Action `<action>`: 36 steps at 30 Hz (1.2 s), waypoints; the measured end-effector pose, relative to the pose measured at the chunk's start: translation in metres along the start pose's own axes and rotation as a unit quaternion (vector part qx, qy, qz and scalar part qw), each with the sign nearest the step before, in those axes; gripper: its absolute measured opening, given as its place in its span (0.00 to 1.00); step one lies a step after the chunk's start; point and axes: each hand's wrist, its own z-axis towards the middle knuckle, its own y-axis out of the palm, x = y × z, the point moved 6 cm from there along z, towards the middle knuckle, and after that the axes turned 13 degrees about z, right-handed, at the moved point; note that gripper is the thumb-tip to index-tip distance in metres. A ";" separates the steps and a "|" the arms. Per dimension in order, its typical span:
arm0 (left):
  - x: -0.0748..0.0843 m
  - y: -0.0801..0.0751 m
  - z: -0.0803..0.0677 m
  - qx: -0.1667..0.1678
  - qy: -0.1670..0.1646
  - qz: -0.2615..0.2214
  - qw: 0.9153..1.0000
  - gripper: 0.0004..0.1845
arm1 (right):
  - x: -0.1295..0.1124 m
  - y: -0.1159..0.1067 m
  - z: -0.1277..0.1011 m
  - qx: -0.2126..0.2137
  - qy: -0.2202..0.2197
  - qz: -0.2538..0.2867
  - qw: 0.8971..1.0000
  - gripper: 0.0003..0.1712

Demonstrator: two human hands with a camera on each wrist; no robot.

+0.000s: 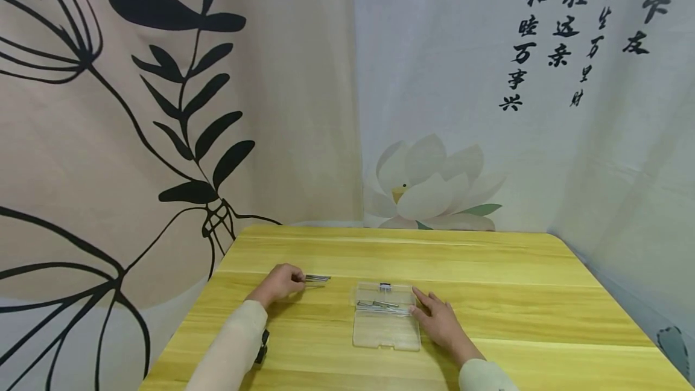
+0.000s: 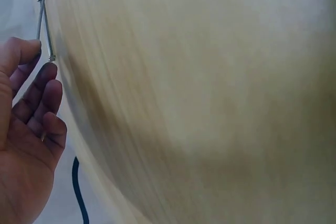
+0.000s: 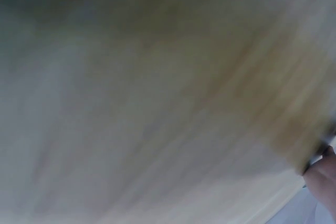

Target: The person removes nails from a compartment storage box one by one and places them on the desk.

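Left hand: my left hand (image 1: 281,282) lay on the table (image 1: 488,294), left of the case, with the fingers curled and pinching a small bundle of thin metal pins (image 1: 317,279).
Left hand, wrist view: fingertips (image 2: 46,74) and thumb were closed on the near end of the metal pins (image 2: 43,24), which splayed slightly at the far end.
Metal pins: held low over the wood, pointing toward the case, well apart from it; whether they touched the table could not be told.
Right hand: my right hand (image 1: 441,321) rested flat against the right edge of the clear plastic case (image 1: 387,327), fingers straight and slightly spread, gripping nothing.
Right hand, wrist view: heavily blurred; only a sliver of the hand (image 3: 323,179) showed at the lower right.
Clear plastic case: lay open and flat near the middle of the table, with more metal pieces (image 1: 380,305) across its upper half and a small dark clasp (image 1: 385,286) at the far edge.
Writing: black Chinese calligraphy (image 1: 564,23) in vertical columns on the right backdrop; I could make out 和, 睦, 万, 天下 and 友. No brand or label was legible on the case.
Backdrop: a lotus flower print (image 1: 429,186) behind the table; black leaf line art (image 1: 184,95) on the left cloth.
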 end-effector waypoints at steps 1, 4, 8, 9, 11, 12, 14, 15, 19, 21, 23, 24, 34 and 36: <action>0.000 0.000 0.001 0.002 0.001 0.005 1.000 0.04 | 0.000 0.000 0.000 0.001 0.000 0.000 1.000 0.30; 0.001 -0.001 0.003 0.011 0.004 0.022 1.000 0.03 | 0.000 0.000 0.000 0.001 -0.001 -0.002 1.000 0.30; 0.000 0.000 0.007 0.018 -0.001 0.040 0.999 0.03 | -0.001 0.000 0.000 0.001 -0.003 -0.002 1.000 0.30; -0.001 0.001 0.008 0.019 -0.004 0.046 0.999 0.03 | -0.001 0.000 0.000 0.001 -0.003 -0.001 1.000 0.30; -0.002 0.002 0.010 0.022 -0.011 0.055 0.998 0.03 | 0.000 0.000 0.000 0.000 -0.003 0.000 1.000 0.30; -0.003 0.003 0.011 0.024 -0.013 0.062 0.998 0.03 | 0.000 0.000 0.000 0.000 -0.003 0.001 1.000 0.30; -0.004 0.004 0.012 0.027 -0.019 0.072 0.997 0.02 | -0.001 0.000 0.000 0.001 -0.005 0.002 1.000 0.30; -0.004 0.004 0.013 0.029 -0.020 0.076 0.996 0.02 | -0.001 0.000 0.000 0.001 -0.005 0.003 1.000 0.30; -0.002 0.001 0.013 0.044 -0.021 0.088 0.995 0.03 | 0.000 0.000 0.000 0.000 -0.003 0.006 1.000 0.30; -0.001 0.000 0.013 0.050 -0.020 0.095 0.994 0.03 | 0.001 -0.001 0.000 -0.002 0.001 0.008 1.000 0.30; 0.001 -0.002 0.013 0.054 -0.021 0.098 0.993 0.03 | 0.001 -0.001 -0.001 -0.001 0.002 0.006 1.000 0.30; 0.001 -0.003 0.014 0.054 -0.022 0.098 0.993 0.03 | 0.001 -0.001 -0.001 0.000 0.003 0.005 1.000 0.31; 0.026 -0.007 0.015 0.048 -0.004 0.061 0.997 0.06 | 0.001 -0.001 -0.001 0.000 0.002 0.002 1.000 0.31; 0.036 -0.007 0.017 0.048 0.010 0.061 0.997 0.07 | 0.001 -0.001 0.000 0.000 0.000 0.003 1.000 0.31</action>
